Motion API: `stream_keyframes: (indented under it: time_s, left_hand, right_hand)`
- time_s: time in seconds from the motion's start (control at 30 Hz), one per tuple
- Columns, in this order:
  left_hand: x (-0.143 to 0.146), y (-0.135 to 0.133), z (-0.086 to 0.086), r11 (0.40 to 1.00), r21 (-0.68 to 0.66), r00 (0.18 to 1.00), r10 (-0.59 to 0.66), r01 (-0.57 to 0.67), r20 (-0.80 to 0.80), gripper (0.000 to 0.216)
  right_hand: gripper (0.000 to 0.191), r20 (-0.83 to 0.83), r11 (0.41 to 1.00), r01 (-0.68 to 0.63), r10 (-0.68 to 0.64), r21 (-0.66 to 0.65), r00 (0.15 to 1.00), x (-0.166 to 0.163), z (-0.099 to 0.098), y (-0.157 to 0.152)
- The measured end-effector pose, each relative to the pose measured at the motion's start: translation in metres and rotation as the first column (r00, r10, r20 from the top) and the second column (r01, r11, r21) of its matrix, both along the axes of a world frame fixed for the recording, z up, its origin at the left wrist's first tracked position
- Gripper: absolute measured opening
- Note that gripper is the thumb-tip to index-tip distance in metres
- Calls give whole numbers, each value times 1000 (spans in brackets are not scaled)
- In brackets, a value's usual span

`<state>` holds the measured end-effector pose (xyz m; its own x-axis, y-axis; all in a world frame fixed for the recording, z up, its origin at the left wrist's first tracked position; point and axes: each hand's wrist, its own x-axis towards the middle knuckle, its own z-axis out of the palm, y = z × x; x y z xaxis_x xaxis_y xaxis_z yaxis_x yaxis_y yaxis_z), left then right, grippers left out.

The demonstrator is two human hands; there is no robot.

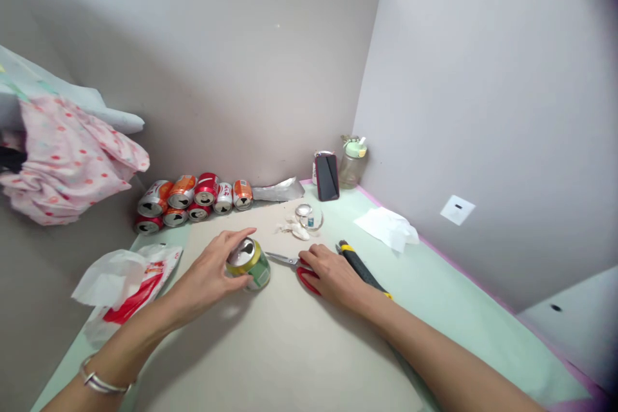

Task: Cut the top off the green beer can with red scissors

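A green and gold drink can point(259, 270), its top opened, stands slightly tilted on the beige board point(270, 347). My left hand point(217, 264) grips it from the left, thumb at the near side and fingers over the far rim. Red-handled scissors point(284, 259) lie on the board to the can's right, blades pointing left towards it. My right hand point(333, 273) is closed over their handles, with part of a red loop showing under the fingers. Just right of that hand lies a black and yellow utility knife point(362, 267).
Several empty cans point(206, 190) are stacked along the back wall beside a cut metal sheet point(280, 190). Can lids point(304, 210) and crumpled scraps point(294, 228) lie ahead. A phone point(327, 177), bottle point(353, 164), white tissue point(387, 225) and plastic bag point(140, 290) surround the board.
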<state>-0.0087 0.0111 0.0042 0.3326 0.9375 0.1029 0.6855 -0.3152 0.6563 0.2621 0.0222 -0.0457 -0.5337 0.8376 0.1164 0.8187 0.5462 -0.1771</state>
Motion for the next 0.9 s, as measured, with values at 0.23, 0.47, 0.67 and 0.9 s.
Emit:
stream_keyframes:
  time_s: [0.23, 0.47, 0.67, 0.9]
  left_hand:
    - [1, 1, -3, 999, -48, 1000, -12, 14, 28, 98]
    - [-18, 17, 35, 983, -57, 802, 177, -176, 571, 78]
    - [-32, 38, 69, 950, 45, 559, 143, -309, 817, 39]
    - [-33, 34, 74, 944, 55, 396, 83, -325, 914, 23]
  right_hand:
    - [9, -33, 999, -32, 33, 35, 999, 5, 1, 0]
    - [14, -146, 985, 91, -70, 143, 987, 2, 19, 1]
    - [21, -211, 986, -25, 60, 164, 976, -21, 58, -11]
    - [32, -120, 775, -625, 631, 89, 766, -114, 54, -86]
